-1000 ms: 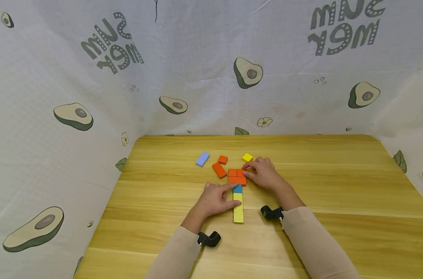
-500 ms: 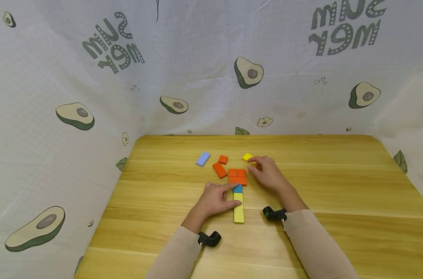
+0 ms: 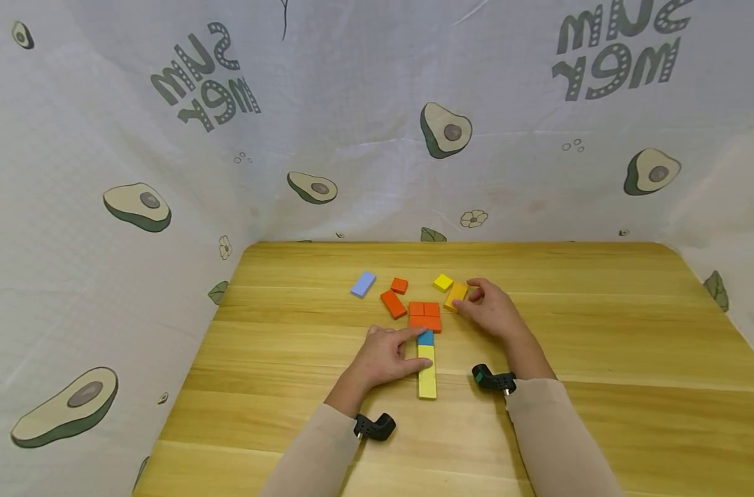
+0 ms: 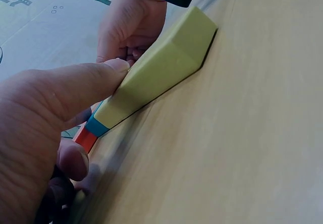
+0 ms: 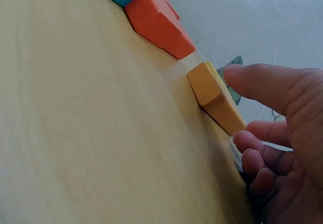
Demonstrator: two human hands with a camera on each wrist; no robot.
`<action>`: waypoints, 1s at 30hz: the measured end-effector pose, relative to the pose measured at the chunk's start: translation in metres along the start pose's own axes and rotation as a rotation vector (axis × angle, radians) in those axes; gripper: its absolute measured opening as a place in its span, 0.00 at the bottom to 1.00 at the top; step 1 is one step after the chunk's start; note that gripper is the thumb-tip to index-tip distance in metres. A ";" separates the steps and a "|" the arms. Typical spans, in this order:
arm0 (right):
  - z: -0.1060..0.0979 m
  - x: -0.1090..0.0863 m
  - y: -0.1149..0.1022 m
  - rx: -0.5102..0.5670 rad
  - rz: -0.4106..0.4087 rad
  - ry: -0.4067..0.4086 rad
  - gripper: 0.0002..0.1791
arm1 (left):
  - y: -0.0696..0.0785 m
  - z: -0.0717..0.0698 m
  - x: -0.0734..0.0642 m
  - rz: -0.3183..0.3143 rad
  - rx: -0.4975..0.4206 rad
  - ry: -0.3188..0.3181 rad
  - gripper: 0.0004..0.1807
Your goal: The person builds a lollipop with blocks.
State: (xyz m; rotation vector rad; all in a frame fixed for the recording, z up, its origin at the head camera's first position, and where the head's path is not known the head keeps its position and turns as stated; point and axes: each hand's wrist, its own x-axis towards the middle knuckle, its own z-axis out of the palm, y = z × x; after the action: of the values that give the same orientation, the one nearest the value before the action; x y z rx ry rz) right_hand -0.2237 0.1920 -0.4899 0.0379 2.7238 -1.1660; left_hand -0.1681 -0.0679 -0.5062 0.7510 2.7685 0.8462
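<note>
My left hand (image 3: 380, 355) rests its index fingertip at a small blue block (image 3: 425, 338) and its thumb on a long pale-yellow block (image 3: 427, 379). The two blocks lie end to end below a group of orange-red blocks (image 3: 424, 317). My right hand (image 3: 494, 312) is at an orange-yellow block (image 3: 456, 295) lying flat on the table, its thumb and index finger apart. In the right wrist view the thumb is over the orange-yellow block (image 5: 214, 98) and the other fingers are beside its end; whether they touch it, I cannot tell.
Behind the group lie a lilac block (image 3: 363, 284), a small orange-red block (image 3: 399, 285), a longer orange-red block (image 3: 393, 304) and a yellow block (image 3: 442, 281). The wooden table (image 3: 277, 345) ends at a patterned white cloth (image 3: 377, 138) behind.
My right hand has left the orange-red group and moved right to the orange-yellow block, which now shows fully. My left hand stays in place on the blue and pale-yellow blocks.
</note>
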 end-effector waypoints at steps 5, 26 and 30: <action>0.001 0.000 0.002 -0.004 0.012 -0.027 0.45 | 0.002 0.001 0.000 0.005 0.007 -0.002 0.34; 0.001 -0.009 0.006 0.007 -0.144 -0.073 0.35 | 0.000 0.001 0.000 0.003 0.010 0.006 0.34; 0.003 -0.007 0.005 -0.017 -0.151 -0.081 0.35 | -0.001 0.000 0.000 -0.003 0.018 0.004 0.34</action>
State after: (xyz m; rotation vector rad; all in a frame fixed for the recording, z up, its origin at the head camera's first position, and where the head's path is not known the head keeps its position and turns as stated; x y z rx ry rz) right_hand -0.2157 0.1943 -0.4943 -0.2160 2.7044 -1.1545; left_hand -0.1689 -0.0684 -0.5069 0.7490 2.7840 0.8237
